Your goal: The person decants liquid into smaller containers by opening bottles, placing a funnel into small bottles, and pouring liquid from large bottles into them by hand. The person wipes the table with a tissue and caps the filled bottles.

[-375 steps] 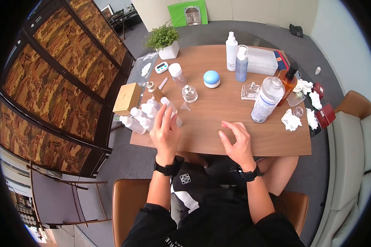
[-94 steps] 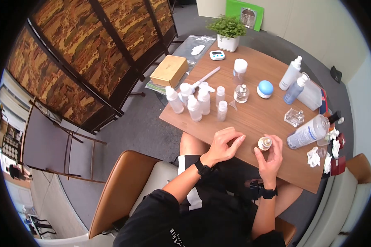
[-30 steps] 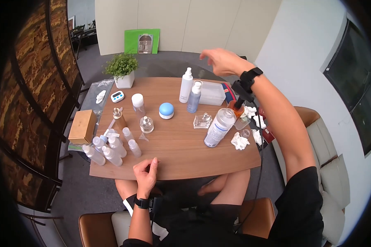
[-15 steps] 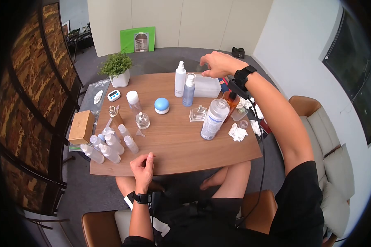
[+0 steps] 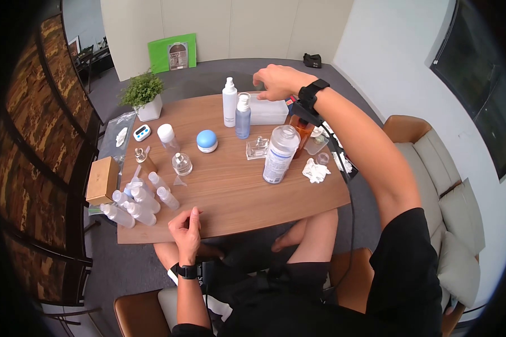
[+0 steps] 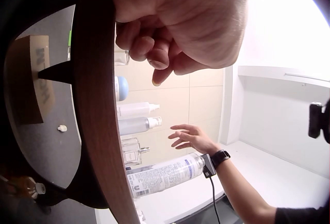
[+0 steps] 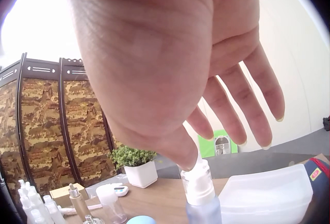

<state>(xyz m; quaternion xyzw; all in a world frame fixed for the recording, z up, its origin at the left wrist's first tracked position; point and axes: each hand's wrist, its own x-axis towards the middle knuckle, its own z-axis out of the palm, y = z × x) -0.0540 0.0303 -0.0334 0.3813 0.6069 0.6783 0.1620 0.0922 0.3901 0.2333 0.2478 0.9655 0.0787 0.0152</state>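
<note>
My right hand hovers over the far side of the table with its fingers spread and loosely bent, holding nothing. Just below it stand a white spray bottle, a bluish pump bottle and a frosted plastic box. In the right wrist view the thumb overlaps the top of the pump bottle. My left hand rests at the front edge, fingers loosely curled and thumb up, with nothing in it. Nearest to it are several small frosted bottles. A gold dropper bottle stands beyond them.
A large clear bottle, an amber pump bottle and crumpled tissues stand or lie at right. Mid-table are a blue-topped jar, a square perfume bottle and a round one. A cable hangs from the right wrist.
The dropper bottle, in my right hand about three seconds ago, stands at the left again. That hand has since risen to the far side and dipped slightly. My left hand stays at the edge.
</note>
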